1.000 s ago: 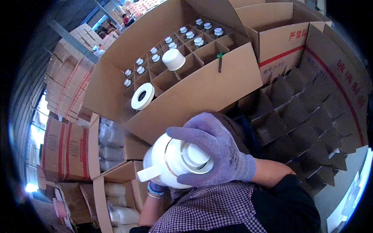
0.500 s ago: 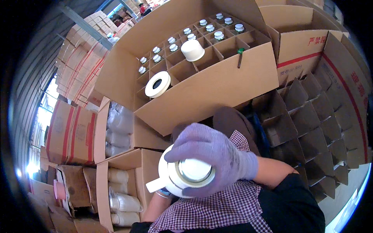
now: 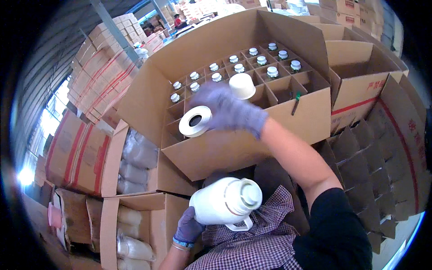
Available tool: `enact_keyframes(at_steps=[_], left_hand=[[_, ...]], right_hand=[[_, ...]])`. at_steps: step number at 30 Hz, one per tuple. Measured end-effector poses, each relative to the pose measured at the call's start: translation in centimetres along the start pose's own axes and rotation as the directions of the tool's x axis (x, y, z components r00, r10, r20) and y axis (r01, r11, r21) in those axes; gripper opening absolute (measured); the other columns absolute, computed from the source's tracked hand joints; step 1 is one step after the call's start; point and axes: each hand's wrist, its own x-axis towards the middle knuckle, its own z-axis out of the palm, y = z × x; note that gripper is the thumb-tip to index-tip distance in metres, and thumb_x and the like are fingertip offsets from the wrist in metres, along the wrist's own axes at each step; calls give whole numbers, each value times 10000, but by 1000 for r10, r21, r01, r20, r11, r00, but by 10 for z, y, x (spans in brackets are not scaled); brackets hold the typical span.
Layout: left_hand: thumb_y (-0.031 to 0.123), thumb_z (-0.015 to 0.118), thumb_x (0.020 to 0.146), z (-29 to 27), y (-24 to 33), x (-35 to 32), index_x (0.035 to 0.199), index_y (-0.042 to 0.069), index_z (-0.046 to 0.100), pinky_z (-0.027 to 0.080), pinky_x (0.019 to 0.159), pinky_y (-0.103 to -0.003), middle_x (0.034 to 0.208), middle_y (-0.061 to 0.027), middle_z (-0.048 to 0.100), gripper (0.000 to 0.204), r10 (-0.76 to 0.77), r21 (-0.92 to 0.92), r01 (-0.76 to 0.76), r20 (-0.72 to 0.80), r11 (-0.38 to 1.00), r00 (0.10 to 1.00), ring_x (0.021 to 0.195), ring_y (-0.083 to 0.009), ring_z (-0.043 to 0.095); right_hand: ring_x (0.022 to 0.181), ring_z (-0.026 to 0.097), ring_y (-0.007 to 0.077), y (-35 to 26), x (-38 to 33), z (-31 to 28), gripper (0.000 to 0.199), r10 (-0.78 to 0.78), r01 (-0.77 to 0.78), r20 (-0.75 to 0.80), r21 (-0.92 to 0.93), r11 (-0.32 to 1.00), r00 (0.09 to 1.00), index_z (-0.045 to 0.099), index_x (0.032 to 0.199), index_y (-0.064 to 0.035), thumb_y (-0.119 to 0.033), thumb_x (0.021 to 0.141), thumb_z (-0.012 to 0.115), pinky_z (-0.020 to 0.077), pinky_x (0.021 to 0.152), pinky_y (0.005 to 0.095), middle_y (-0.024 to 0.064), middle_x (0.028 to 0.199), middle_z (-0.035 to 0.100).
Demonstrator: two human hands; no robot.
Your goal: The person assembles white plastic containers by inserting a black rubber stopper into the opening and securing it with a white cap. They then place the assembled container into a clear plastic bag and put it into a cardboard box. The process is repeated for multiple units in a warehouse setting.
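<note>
My left hand (image 3: 188,225) is closed around the bottom end of a white vacuum flask (image 3: 213,204), which lies tilted over my lap. The flask's round top faces right, and its handle (image 3: 240,224) points toward me. Out over the partitioned carton (image 3: 252,146), my right hand (image 3: 231,110) is smeared by motion and its fingers are unclear. A white ring with a dark centre (image 3: 185,123) sits just left of that hand, on the dividers. To the hand's right stands a white cup (image 3: 243,85). White-topped bottles (image 3: 239,68) fill several cells behind.
Open cartons with plastic-wrapped white pieces (image 3: 135,247) stand at the left. On the right are a carton with cardboard dividers (image 3: 360,157) and another open carton (image 3: 360,90). A green-topped stick (image 3: 295,104) hangs on the front carton's edge. Stacked boxes (image 3: 101,85) rise behind.
My right hand has let go of the flask's top and moved forward over the carton. The flask has tipped and turned, its top now facing right. The view has shifted slightly.
</note>
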Motion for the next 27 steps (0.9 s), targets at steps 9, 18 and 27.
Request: enact_keyframes(at_steps=[9, 18, 27], left_hand=[[503, 606, 958, -2, 47, 8, 1539, 76, 314, 337, 1174, -483, 1559, -115, 394, 777, 372, 34, -373, -195, 927, 908, 1417, -311, 406], [399, 692, 925, 9, 65, -12, 1389, -9, 503, 499, 978, -417, 1298, -144, 614, 647, 563, 482, -434, -160, 761, 811, 1168, -298, 617], [379, 836, 767, 94, 108, -32, 1041, 56, 756, 482, 1014, -436, 1278, -207, 635, 431, 329, 861, -506, 493, -51, 806, 1232, -386, 600]], right_hand=[[1228, 567, 372, 23, -44, -27, 671, 366, -337, -54, 281, 898, 929, 555, 1342, -158, -196, 711, 780, 453, 1069, 463, 194, 1324, 544], [1174, 595, 393, -99, -116, -15, 661, 278, -269, 24, 340, 901, 960, 532, 1325, -55, -198, 733, 789, 505, 986, 453, 217, 1273, 581], [854, 693, 306, -76, -193, 40, 377, 581, -716, 432, 524, 461, 690, 637, 1081, -26, -380, 981, 554, 553, 788, 431, 134, 966, 715]])
